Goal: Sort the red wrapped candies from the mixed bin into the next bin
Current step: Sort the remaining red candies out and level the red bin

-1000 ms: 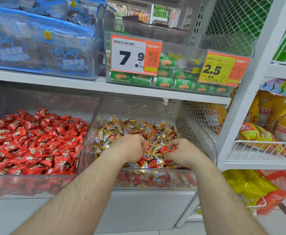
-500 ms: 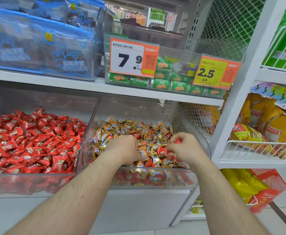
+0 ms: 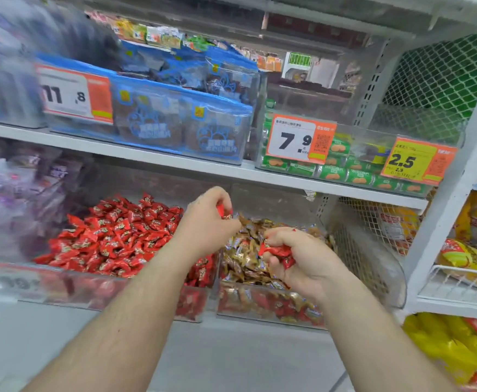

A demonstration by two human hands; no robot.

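The person is standing at a shop shelf with both bare arms reaching toward two clear bins sitting side by side. The left hand (image 3: 206, 222) is hovering raised above the wall between the two bins, its grip curling round a small bunch of red wrapped candies (image 3: 223, 213); only a corner or two is peeking out past the fingers, so I cannot count them. The right hand (image 3: 296, 258) is hanging lower, over the mixed bin (image 3: 271, 304), its grip closing on a fistful of red candies (image 3: 276, 251); at least two or three wrappers are showing, the rest hidden in the palm. Under and behind that grip the mixed bin is holding a heap of gold-brown wrapped candies (image 3: 245, 258) with red ones scattered among them, far too many to count. To the left of the left grip, the red bin (image 3: 90, 290) is sitting heaped with red wrappers only. Above both hands, on the upper shelf (image 3: 175, 162), three price tags are showing: 11.8 (image 3: 74, 94), 7.9 (image 3: 301, 140) and 2.5 (image 3: 417, 161).
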